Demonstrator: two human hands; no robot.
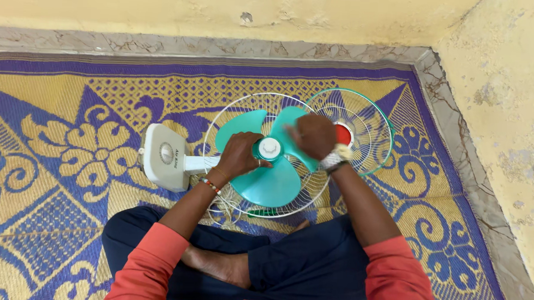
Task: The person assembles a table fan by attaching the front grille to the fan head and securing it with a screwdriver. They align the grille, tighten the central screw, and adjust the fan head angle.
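My left hand (238, 156) curls around the white cap (270, 148) at the hub of the teal fan blade (271, 183), fingers touching the cap's side. My right hand (313, 136) rests on the blade just beside the hub, fingers bent; I cannot tell whether it grips. The blade sits in the white wire rear guard (232, 199) on the patterned mat (68, 159), the white fan base (163, 157) to its left. A teal-rimmed front guard (373, 121) lies behind
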